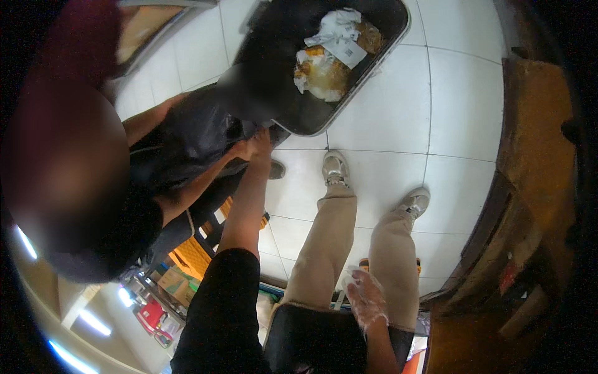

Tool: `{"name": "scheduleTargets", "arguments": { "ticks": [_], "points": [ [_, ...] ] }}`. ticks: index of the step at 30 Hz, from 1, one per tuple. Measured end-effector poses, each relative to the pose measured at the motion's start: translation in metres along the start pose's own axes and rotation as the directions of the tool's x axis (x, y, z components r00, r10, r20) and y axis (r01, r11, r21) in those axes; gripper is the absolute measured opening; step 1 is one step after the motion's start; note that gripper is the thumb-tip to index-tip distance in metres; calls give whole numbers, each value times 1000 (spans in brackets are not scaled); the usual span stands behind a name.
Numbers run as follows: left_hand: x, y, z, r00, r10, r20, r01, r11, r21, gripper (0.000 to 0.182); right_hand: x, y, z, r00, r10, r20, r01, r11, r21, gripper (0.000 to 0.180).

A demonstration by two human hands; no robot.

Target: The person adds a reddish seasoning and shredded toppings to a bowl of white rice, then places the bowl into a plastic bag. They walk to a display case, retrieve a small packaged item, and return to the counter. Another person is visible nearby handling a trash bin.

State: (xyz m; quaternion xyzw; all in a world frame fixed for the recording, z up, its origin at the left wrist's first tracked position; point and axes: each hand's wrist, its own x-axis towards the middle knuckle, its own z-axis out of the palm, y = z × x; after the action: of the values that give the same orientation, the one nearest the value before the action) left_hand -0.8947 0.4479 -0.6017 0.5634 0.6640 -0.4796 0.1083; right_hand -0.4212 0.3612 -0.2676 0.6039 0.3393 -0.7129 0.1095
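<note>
My left hand (258, 140) reaches forward on a bare forearm and grips the edge of a black plastic bag (196, 126), close to the corner of a dark rectangular bin (322, 125). Its fingertips are hidden. Crumpled white paper (338, 25) and soiled food waste (327, 75) lie inside the tilted bin. Another person's hand (239, 150) touches or nearly touches mine at the bag. Low beside my thigh, my right hand (366, 299) wears a loose clear plastic glove, its fingers slightly bent and apart; I see nothing in it but the glove's slack film.
A co-worker (107, 224) leans in from the left over the bag. White floor tiles (383, 107) lie around my shoes (336, 163). Brown furniture (537, 131) lines the right side. Behind on the left are an orange woven item (191, 255) and cardboard boxes (176, 284).
</note>
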Motion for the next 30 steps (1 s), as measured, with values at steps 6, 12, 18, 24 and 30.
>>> {"name": "scheduleTargets", "arguments": {
  "ticks": [6, 12, 18, 24, 30],
  "points": [
    [45, 7, 90, 978, -192, -76, 172, 961, -218, 24, 3, -2, -7, 980, 89, -177, 11, 869, 495, 27],
    [34, 6, 67, 994, -60, -91, 56, 997, -48, 18, 7, -21, -7, 995, 96, 12, -95, 957, 273, 28],
    [53, 21, 47, 1000, 18, -11, -19, 997, -68, 20, 5, -32, -11, 981, 190, 46, -194, 920, 339, 26],
    [60, 28, 59, 998, -11, -61, 8, 999, -47, 22, 6, -24, -15, 978, 206, 24, -189, 841, 507, 22],
    [46, 27, 73, 995, -24, -102, 21, 999, -26, 23, 3, -15, -20, 970, 244, -5, -198, 800, 566, 22]
  ]
}}
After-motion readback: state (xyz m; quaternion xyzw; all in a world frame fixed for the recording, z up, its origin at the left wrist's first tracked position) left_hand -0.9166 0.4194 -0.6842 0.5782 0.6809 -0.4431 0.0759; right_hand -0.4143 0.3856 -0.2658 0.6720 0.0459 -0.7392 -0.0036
